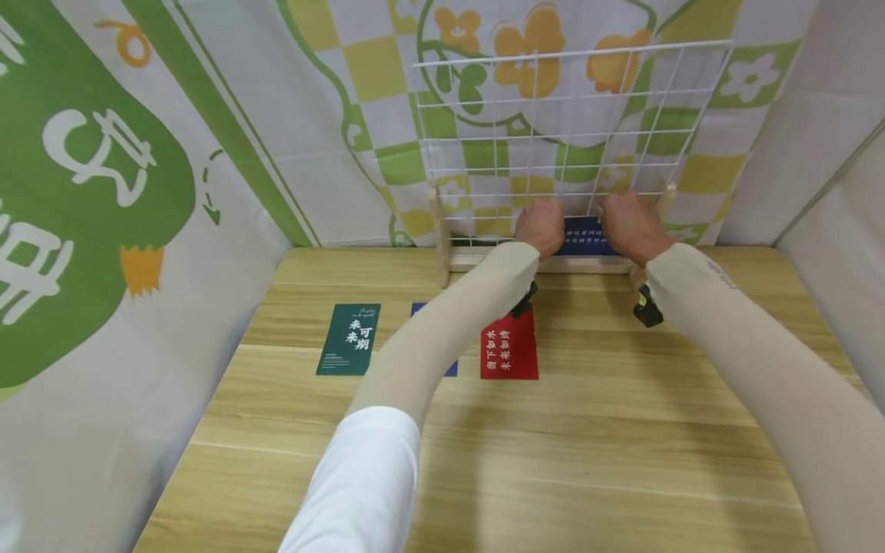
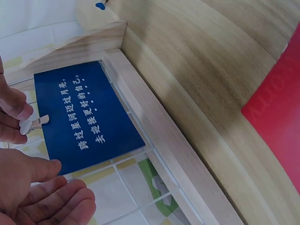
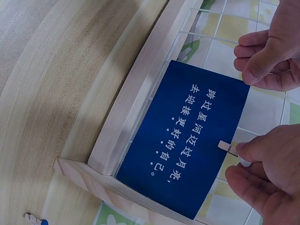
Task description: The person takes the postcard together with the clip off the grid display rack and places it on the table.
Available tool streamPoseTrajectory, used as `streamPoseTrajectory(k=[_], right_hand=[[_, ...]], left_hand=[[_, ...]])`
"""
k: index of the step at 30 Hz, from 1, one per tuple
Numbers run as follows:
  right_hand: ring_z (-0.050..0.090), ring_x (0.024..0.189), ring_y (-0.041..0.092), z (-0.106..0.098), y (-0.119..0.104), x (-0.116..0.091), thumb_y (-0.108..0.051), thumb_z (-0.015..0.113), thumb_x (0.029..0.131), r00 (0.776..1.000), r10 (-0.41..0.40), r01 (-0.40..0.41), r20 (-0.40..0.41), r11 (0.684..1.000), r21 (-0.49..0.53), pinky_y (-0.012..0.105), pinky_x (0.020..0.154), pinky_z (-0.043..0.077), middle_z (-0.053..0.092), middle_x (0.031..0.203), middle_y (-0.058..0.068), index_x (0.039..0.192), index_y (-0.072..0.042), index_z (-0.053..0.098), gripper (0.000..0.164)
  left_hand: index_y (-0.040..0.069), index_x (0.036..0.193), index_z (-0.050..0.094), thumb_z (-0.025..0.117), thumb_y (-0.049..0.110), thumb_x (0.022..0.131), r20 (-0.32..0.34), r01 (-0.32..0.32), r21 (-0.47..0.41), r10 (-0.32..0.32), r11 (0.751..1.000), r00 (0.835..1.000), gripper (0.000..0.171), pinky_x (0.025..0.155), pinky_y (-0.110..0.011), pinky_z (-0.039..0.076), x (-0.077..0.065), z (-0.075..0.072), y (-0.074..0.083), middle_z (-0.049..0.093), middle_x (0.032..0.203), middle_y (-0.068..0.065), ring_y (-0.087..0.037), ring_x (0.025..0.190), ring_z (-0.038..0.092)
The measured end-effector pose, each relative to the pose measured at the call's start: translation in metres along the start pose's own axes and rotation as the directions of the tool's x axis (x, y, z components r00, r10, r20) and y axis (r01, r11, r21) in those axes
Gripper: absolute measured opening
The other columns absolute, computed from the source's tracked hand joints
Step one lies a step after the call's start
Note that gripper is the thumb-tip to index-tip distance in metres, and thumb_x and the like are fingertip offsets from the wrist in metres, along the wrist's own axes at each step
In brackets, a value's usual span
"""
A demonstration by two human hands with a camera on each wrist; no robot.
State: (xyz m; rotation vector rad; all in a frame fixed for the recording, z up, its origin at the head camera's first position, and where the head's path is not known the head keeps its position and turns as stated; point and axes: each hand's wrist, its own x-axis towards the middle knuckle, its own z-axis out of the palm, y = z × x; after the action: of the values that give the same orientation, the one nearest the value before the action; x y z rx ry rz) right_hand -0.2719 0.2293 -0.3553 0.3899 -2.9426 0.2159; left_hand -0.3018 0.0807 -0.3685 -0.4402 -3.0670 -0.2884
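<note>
A dark blue card [image 2: 89, 117] with white writing lies against the white wire grid, low down by its wooden base. My left hand [image 1: 542, 224] pinches one upper corner of the card between thumb and forefinger, clearest in the right wrist view. With thumb and forefinger my right hand [image 3: 269, 176] holds the pale head of a small wooden clip [image 3: 225, 146], whose tip overlaps the card's upper edge. In the head view both hands cover the ends of the blue card [image 1: 584, 236].
The wire grid [image 1: 574, 54] stands at the table's back on a wooden base [image 1: 477, 263]. Nearer lie a green card [image 1: 349, 338], a partly hidden blue card [image 1: 451, 369] and a red card [image 1: 509, 353]. Another small clip with a blue end [image 3: 35, 219] lies beside the base.
</note>
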Motion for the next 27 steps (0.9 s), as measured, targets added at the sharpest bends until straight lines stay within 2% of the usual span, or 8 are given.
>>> streamPoseTrajectory(k=[6, 12, 18, 27], right_hand=[[0.063, 0.070, 0.048, 0.0029, 0.0009, 0.0016, 0.005, 0.049, 0.089, 0.998, -0.032, 0.031, -0.055, 0.999, -0.022, 0.057, 0.061, 0.051, 0.065, 0.071, 0.027, 0.079, 0.005, 0.062, 0.017], [0.063, 0.068, 0.047, 0.0066, 0.0014, 0.0031, 0.008, 0.049, 0.088, 0.996, -0.048, 0.045, -0.075, 0.998, -0.042, 0.056, 0.062, 0.051, 0.065, 0.070, 0.026, 0.082, 0.004, 0.067, 0.019], [0.063, 0.068, 0.048, 0.0075, 0.0029, 0.0033, 0.009, 0.050, 0.086, 0.989, -0.062, 0.059, -0.137, 0.998, -0.028, 0.057, 0.063, 0.051, 0.066, 0.071, 0.027, 0.081, 0.003, 0.068, 0.019], [0.063, 0.066, 0.047, 0.0088, 0.0053, 0.0043, 0.008, 0.054, 0.087, 0.976, -0.087, 0.085, -0.201, 0.996, -0.020, 0.057, 0.062, 0.051, 0.066, 0.069, 0.026, 0.079, 0.005, 0.067, 0.016]], left_hand=[[0.014, 0.098, 0.072, 0.052, 0.013, 0.098, -0.009, -0.038, 0.010, 0.038, 0.999, 0.999, 0.020, 0.084, -0.030, 0.057, 0.0013, 0.0040, -0.0026, 0.073, 0.109, -0.003, -0.018, 0.101, 0.069], [0.014, 0.104, 0.071, 0.050, 0.014, 0.100, 0.008, -0.111, 0.101, 0.111, 0.989, 0.994, 0.021, 0.085, -0.029, 0.057, 0.0021, 0.0073, -0.0040, 0.073, 0.111, -0.002, -0.016, 0.103, 0.069], [0.012, 0.105, 0.071, 0.048, 0.013, 0.101, -0.002, -0.167, 0.123, 0.169, 0.978, 0.986, 0.024, 0.086, -0.030, 0.057, 0.0031, 0.0070, -0.0045, 0.072, 0.111, -0.003, -0.017, 0.103, 0.068], [0.011, 0.104, 0.072, 0.047, 0.012, 0.102, -0.013, -0.180, 0.115, 0.182, 0.977, 0.983, 0.025, 0.082, -0.032, 0.058, 0.0041, 0.0062, -0.0042, 0.073, 0.111, -0.004, -0.019, 0.102, 0.069]])
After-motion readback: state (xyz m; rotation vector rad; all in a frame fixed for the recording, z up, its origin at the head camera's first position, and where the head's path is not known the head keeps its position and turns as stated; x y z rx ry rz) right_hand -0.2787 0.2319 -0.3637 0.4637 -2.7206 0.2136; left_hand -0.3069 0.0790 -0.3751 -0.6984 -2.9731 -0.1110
